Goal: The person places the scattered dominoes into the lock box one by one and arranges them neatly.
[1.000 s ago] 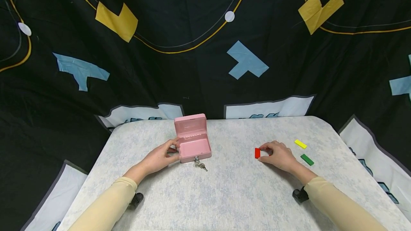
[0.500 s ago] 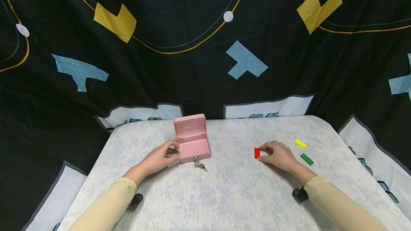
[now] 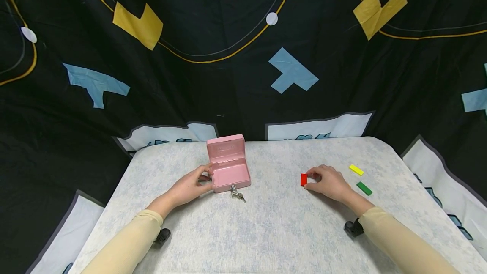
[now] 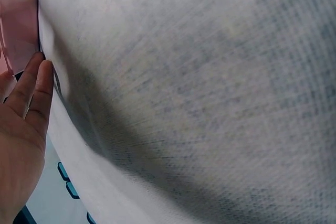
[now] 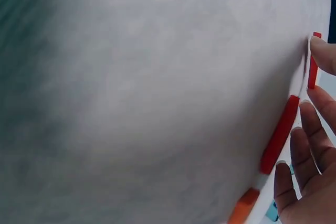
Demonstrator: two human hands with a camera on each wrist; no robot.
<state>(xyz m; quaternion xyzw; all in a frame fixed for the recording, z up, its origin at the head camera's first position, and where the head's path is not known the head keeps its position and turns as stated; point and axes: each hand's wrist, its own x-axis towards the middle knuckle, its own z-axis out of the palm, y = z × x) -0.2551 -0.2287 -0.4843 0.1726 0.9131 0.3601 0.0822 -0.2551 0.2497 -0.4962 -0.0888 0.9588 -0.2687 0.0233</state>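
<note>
Cream sleeves (image 3: 125,244) cover both forearms nearest the head camera, with a black device (image 3: 354,228) showing at the right wrist and another at the left. Past the cuffs lies a pale, blue-mottled tabletop (image 3: 262,231). A small set of silver keys (image 3: 239,196) sits at the lock on the front of the pink cash box (image 3: 232,174), which stands on the left part of the tabletop. The left hand (image 3: 190,185) is at the box's left side, its thumb toward the front corner and its fingers loosely extended, with fingertips touching the box. A green block (image 3: 364,188) lies on the right, beyond the right wrist. The right hand (image 3: 330,185), well apart from the box, pinches a red block (image 3: 304,179) between thumb and index finger, the other fingers spread; whether the block touches the tabletop I cannot tell. The right wrist view also shows a second red block (image 5: 281,135) beside those fingers and an orange block (image 5: 244,205) near its bottom edge. A yellow block (image 3: 356,170) lies beyond the green one. The box's lid (image 3: 226,149) stands raised at the back. Behind the tabletop hangs black cloth (image 3: 236,92), bearing light-blue and mustard-yellow shapes.
</note>
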